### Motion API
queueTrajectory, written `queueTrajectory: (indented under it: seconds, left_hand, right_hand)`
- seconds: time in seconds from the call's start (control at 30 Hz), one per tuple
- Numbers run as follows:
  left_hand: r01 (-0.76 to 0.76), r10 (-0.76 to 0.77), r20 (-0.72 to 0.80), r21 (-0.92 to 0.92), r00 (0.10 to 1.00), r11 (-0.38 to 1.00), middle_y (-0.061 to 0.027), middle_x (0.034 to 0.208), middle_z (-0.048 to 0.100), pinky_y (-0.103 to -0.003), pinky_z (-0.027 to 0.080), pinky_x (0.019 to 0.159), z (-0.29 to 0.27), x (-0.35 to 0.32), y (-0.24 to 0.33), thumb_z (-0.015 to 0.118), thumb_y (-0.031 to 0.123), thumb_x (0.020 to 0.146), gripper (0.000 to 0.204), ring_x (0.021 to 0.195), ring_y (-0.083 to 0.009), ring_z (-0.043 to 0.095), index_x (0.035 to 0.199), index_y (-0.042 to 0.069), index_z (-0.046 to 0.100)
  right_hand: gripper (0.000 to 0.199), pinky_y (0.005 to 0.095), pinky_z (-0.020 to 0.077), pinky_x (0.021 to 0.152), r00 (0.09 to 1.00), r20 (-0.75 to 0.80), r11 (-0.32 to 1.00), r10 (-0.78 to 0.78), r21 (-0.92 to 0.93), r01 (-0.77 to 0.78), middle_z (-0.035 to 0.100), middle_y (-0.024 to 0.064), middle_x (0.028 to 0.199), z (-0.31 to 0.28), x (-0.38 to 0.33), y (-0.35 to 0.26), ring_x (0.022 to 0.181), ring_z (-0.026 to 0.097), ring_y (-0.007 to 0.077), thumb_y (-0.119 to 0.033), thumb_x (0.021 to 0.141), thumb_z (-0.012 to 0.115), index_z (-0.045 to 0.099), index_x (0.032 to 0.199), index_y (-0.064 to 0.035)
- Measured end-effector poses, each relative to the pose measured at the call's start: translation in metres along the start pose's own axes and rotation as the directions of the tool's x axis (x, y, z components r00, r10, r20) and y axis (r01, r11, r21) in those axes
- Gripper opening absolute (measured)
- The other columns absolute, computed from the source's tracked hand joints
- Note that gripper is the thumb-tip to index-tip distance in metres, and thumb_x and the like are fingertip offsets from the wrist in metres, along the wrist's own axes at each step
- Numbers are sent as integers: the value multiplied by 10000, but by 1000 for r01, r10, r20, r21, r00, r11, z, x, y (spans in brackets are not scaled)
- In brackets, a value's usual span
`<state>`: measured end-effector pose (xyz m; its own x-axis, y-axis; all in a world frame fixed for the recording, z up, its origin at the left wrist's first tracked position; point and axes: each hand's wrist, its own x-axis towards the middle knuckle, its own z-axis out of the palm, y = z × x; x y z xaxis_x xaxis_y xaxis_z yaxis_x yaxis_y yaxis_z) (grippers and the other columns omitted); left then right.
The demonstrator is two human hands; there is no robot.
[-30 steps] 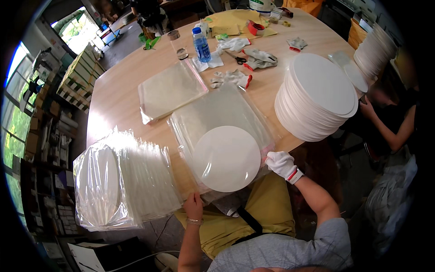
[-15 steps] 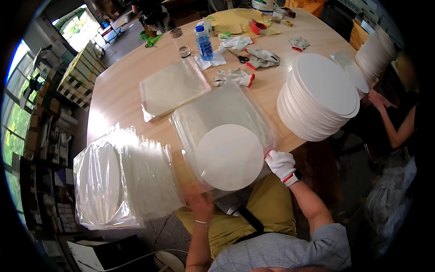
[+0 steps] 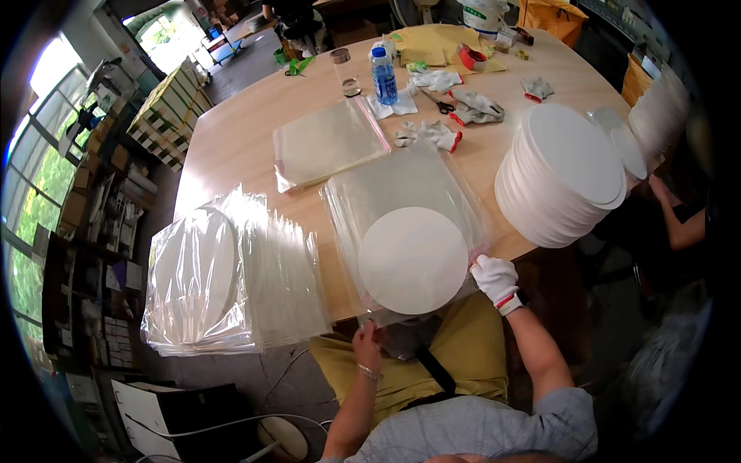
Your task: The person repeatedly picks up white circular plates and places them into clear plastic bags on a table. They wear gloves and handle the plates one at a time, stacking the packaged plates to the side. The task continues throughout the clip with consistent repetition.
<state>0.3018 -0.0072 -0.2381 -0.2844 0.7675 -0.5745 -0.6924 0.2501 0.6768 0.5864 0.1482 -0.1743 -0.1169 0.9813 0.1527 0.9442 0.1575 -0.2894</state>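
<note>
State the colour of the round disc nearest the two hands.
The disc is plain white; the head view shows it best.

Beyond the table's (image 3: 239,147) left edge we see bright windows (image 3: 46,166), loaded shelves (image 3: 104,247) and grey floor (image 3: 231,79); past its far-left side, daylight fills a doorway (image 3: 164,32).

Lit by daylight from the left, through windows (image 3: 58,154) and doorway (image 3: 162,31), bleaching to white there. Glaring in hard streaks on the left bags (image 3: 258,270), shining more softly across the table (image 3: 231,139) behind. Even and fairly sharp on the near disc (image 3: 413,260). Dark under the table; blurred at the far-right stack (image 3: 660,108). Bowed toward the rim, black at the corners.
</note>
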Motion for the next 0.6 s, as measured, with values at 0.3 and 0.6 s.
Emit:
queueTrajectory:
  seconds: [0.3, 0.6]
  left_hand:
    - [48, 26, 181, -389, 983, 920, 1, 1065, 546, -430, 410, 867, 1, 0, -36, 519, 386, 889, 268, 1032, -195, 493, 1018, 152, 507]
    - [-212, 211, 41, 37, 977, 976, -35, 852, 613, -266, 502, 674, 53, -23, 19, 587, 143, 863, 114, 759, -131, 594, 913, 42, 574]
  right_hand:
    - [308, 476, 396, 499, 993, -95, 994, 75, 82, -67, 562, 158, 628, 2, -14, 9, 568, 549, 362, -356, 815, 522, 487, 664, -90]
    - [291, 288, 461, 638, 893, 366, 575, 261, 685, -448, 638, 70, 815, 21, -45, 16, 731, 587, 139, -293, 804, 590, 550, 940, -38]
